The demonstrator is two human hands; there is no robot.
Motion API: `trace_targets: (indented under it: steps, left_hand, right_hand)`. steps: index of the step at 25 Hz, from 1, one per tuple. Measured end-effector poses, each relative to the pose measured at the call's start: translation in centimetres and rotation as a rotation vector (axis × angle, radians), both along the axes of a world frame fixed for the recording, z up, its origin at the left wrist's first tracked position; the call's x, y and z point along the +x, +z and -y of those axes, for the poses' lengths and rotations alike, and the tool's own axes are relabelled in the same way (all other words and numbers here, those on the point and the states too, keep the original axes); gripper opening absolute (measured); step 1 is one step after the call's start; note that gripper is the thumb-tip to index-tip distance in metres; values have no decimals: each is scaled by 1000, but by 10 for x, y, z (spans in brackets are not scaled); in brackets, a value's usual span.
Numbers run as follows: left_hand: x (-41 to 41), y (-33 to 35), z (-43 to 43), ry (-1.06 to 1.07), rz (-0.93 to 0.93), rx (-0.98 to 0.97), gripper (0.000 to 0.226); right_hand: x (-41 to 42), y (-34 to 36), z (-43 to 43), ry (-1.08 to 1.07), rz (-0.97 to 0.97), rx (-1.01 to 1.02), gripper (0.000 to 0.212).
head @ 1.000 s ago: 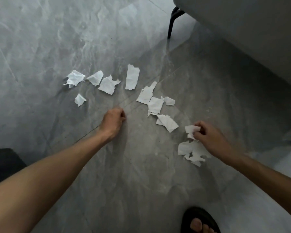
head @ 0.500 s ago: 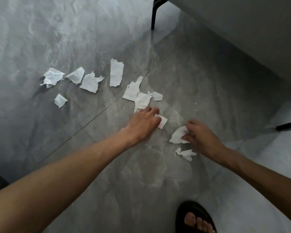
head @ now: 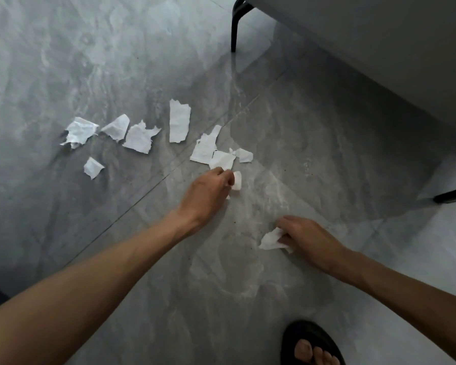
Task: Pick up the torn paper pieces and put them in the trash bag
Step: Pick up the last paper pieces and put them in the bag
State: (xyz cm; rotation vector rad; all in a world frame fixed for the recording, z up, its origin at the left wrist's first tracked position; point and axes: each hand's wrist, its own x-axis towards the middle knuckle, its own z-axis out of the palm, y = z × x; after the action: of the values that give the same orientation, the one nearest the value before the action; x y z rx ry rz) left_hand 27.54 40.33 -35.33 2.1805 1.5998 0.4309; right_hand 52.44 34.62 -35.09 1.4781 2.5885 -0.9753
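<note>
Several torn white paper pieces lie on the grey floor: a crumpled one (head: pixel 79 131) at far left, a tall strip (head: pixel 179 121) in the middle, a small scrap (head: pixel 92 167) below them, and a cluster (head: pixel 208 150) just beyond my left hand. My left hand (head: pixel 208 192) is closed on a white piece (head: pixel 237 180) that sticks out past its fingers. My right hand (head: pixel 307 239), lower right, is closed on a bunch of paper pieces (head: pixel 271 241). No trash bag is in view.
A grey sofa (head: pixel 379 48) fills the upper right, with one black leg (head: pixel 236 25) at the top and another (head: pixel 453 197) at the right edge. My foot in a black sandal (head: pixel 309 343) is at the bottom. A dark object sits at the lower left edge.
My left hand reached right from the bare floor to the cluster and closed on one piece. My right hand gathered the scraps lying near it off the floor.
</note>
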Motion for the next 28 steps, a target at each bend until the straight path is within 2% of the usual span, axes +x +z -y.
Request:
trace_targets:
  steps: [3, 4, 6, 9, 12, 14, 16, 20, 25, 28]
  left_hand:
    - [-4, -4, -26, 159, 7, -147, 36]
    - [-4, -6, -33, 152, -46, -203, 39]
    - [-2, -12, -41, 116, -143, -250, 28]
    - [-1, -9, -37, 79, -219, -226, 11]
    - [-9, 16, -32, -13, -239, -183, 15]
    - [-22, 51, -32, -72, -189, -111, 17]
    - [-42, 91, -27, -88, -143, -61, 17]
    - [-99, 164, 5, -11, -76, -14, 12]
    - [-192, 242, 71, 259, 146, 46, 14]
    - [-246, 270, 115, 395, 170, 43, 17]
  right_hand:
    - [-9, 3, -13, -262, -89, -48, 28]
    - [-13, 4, -18, -340, -114, -65, 30]
    - [-17, 4, -26, -437, -162, -85, 34]
    - [-22, 8, -27, -520, -224, -122, 30]
    - [-29, 17, -26, -611, -308, -198, 18]
    - [-41, 26, -25, -673, -387, -322, 5]
    - [-63, 39, -22, -714, -487, -462, 5]
    - [-133, 77, -22, -714, -652, -673, 9]
    - [-246, 159, -32, -520, -686, -856, 19]
    - [-310, 210, -31, -377, -691, -916, 19]
